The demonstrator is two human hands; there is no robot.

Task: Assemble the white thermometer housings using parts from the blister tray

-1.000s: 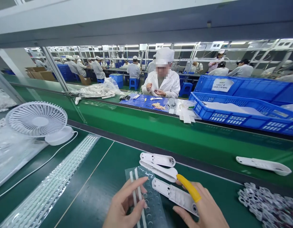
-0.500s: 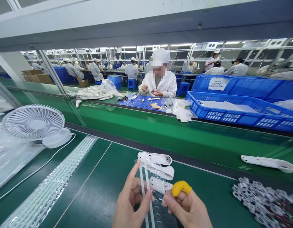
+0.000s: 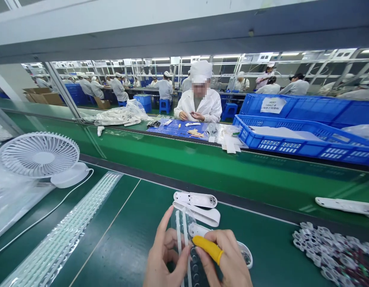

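Note:
My left hand (image 3: 164, 257) grips a clear sheet (image 3: 178, 223) with white strips and a row of round clear pieces, thumb in front and fingers behind. My right hand (image 3: 226, 257) wears a yellow finger cot (image 3: 210, 248) on its index finger. Its thumb and index finger are pinched together at the sheet's right edge; whatever lies between them is hidden. Partly under my right hand lies a white plastic housing (image 3: 198, 229), its round end showing past the knuckles. Just beyond the hands, two more slim white housings (image 3: 195, 199) (image 3: 202, 214) lie side by side.
On the left are a white fan (image 3: 42, 157) with its cable and long strips in clear film (image 3: 67, 223). Small clear parts with dark red wires (image 3: 330, 251) are heaped at right. A white housing (image 3: 346, 205) lies on the green belt (image 3: 160, 163). Opposite, a co-worker (image 3: 199, 99) sits near blue crates (image 3: 292, 145).
My right hand has moved left and turned over, its yellow-capped fingertip now at the sheet. More of the housing's round end shows. The housing on the belt has shifted right.

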